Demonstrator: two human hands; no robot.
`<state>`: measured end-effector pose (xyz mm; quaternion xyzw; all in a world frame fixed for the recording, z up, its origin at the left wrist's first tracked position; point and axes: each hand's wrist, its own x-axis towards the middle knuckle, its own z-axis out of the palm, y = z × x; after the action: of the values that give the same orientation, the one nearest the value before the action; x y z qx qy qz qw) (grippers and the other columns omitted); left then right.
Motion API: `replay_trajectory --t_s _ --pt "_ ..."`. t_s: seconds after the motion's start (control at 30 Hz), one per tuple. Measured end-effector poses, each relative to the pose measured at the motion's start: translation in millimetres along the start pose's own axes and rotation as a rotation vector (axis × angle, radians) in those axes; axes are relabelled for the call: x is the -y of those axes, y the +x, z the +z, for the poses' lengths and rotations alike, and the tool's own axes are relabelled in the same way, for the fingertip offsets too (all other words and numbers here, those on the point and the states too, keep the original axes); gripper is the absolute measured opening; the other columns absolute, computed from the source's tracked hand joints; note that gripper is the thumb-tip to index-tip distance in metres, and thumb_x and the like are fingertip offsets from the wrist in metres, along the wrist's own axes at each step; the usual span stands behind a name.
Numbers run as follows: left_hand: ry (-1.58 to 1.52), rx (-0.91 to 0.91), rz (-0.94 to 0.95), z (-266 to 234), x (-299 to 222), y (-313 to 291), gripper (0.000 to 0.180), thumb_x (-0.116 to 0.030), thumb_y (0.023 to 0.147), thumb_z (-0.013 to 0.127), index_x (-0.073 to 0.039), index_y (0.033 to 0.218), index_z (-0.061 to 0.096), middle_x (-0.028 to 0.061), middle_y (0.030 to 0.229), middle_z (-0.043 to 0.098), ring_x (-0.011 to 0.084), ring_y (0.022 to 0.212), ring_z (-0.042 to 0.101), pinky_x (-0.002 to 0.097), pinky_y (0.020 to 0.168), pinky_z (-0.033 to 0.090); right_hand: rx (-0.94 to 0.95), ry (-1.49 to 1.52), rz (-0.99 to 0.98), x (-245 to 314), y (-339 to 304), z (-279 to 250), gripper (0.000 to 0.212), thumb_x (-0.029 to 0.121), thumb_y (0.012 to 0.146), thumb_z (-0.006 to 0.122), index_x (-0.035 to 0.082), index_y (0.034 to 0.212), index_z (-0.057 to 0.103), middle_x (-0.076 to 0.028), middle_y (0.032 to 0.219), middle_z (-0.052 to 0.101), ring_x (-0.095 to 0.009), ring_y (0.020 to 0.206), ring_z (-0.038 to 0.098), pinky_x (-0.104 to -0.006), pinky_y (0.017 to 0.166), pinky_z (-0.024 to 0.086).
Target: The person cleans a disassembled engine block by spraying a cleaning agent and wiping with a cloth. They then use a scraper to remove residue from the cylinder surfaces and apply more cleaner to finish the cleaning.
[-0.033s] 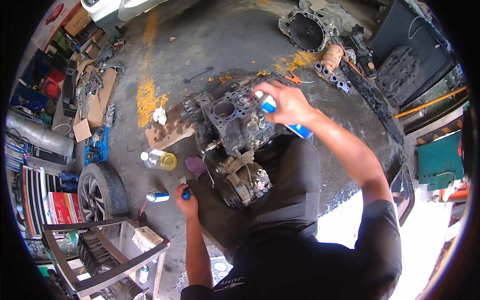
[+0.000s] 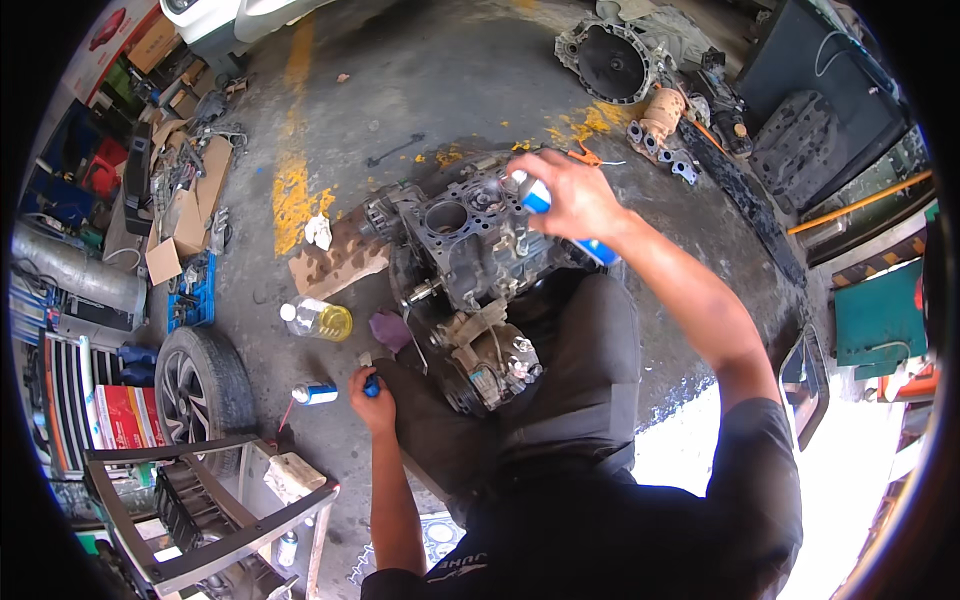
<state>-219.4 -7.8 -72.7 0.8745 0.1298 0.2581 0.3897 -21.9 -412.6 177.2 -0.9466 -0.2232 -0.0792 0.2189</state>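
Note:
My right hand (image 2: 580, 198) is wrapped round a blue and white spray can (image 2: 535, 196), holding it tilted over the top of the engine block (image 2: 482, 262). Its white top points at the open cylinder bores (image 2: 446, 218); part of the can is hidden by my fingers. Beside my left knee, my left hand (image 2: 375, 410) closes on a small blue cap (image 2: 372, 386). Between my legs, a pulley and metal casing (image 2: 495, 365) sit at the block's near end. A second spray can (image 2: 316, 394) lies on the floor left of my left hand.
A bottle of yellow liquid (image 2: 325, 320), a purple cloth (image 2: 390, 330) and stained cardboard (image 2: 340, 265) lie left of the engine. Further left are a wheel (image 2: 205, 385) and a metal frame (image 2: 215, 555). A bell housing (image 2: 608, 65) and manifold (image 2: 662, 115) lie far right.
My right hand and the spray can have shifted very slightly to the left over the engine block. My left hand stays in place.

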Motion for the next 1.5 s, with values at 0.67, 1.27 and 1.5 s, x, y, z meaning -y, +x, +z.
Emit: replay_trajectory --t_s 0.67,1.27,1.5 --pt "-0.005 -0.007 0.007 0 -2 -1 0.013 -0.001 0.081 0.070 0.000 0.094 0.067 0.0187 0.105 0.067 0.0371 0.098 0.064 0.0431 0.091 0.050 0.048 -0.017 0.231 -48 -6 -17 0.067 0.025 0.065 0.075 0.024 0.130 0.056 -0.016 0.115 0.066 -0.037 0.111 0.063 -0.0446 0.095 0.051" --pt "-0.002 0.027 -0.002 0 0 1 0.017 0.001 0.080 0.069 0.000 0.096 0.067 0.0189 0.107 0.066 0.0377 0.103 0.063 0.0429 0.094 0.049 -0.208 0.094 0.231 -48 -24 33 0.061 0.021 0.068 0.076 0.027 0.126 0.057 -0.010 0.112 0.063 -0.037 0.106 0.064 -0.0451 0.090 0.053" --pt "-0.003 0.009 0.012 5 -3 0 0.017 0.002 0.079 0.069 0.000 0.096 0.066 0.0188 0.106 0.066 0.0380 0.101 0.063 0.0427 0.093 0.049 -0.226 0.111 0.280 -47 -80 26 0.063 0.019 0.066 0.076 0.024 0.126 0.057 -0.009 0.117 0.064 -0.035 0.109 0.065 -0.0424 0.090 0.053"
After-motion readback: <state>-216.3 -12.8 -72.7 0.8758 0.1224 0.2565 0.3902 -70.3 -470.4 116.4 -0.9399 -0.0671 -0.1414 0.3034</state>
